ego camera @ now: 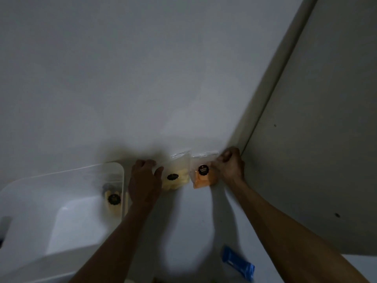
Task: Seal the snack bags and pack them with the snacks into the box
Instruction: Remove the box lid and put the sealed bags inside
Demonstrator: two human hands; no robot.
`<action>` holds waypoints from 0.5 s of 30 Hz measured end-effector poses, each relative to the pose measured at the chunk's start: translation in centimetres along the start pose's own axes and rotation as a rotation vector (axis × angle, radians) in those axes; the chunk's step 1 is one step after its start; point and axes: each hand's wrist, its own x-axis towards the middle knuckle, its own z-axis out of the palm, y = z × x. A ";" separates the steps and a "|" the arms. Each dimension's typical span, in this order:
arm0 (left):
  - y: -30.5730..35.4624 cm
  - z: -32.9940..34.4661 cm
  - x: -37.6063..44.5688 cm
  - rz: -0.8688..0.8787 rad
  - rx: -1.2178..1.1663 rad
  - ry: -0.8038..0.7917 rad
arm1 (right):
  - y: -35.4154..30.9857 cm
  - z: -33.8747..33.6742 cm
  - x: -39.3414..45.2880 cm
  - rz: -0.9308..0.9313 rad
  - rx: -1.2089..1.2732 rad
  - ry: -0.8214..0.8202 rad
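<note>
Two clear snack bags lean against the white wall at the back of the table. My left hand (145, 180) rests its fingers on the left side of the bag of pale yellow snacks (177, 177). To its right, my right hand (230, 166) curls round the right edge of the bag of orange snacks (204, 176). Both bags carry a round black label. A translucent plastic box (61, 201) sits at the left, with another yellow snack bag (113, 201) inside against its right wall.
A blue wrapped snack (238, 262) lies near the front edge between my forearms. A grey wall panel (316, 139) runs along the right side, meeting the white wall in a corner just behind my right hand. The scene is dim and blurred.
</note>
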 end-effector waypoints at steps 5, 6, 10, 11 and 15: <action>-0.3 0.2 0.1 0.004 -0.004 0.003 | -0.4 0.2 -0.5 0.030 -0.036 -0.059; -0.3 0.2 0.1 0.007 0.001 0.003 | -0.4 0.4 -0.6 0.042 -0.026 -0.074; -0.5 0.2 0.4 0.008 0.000 0.002 | 0.6 1.0 -0.4 0.067 0.075 -0.068; -0.6 0.2 0.4 0.015 0.004 -0.001 | 0.5 0.9 -0.5 0.064 0.099 -0.084; -0.8 0.3 0.3 0.024 0.019 -0.013 | -0.3 0.0 -0.8 -0.053 0.076 -0.130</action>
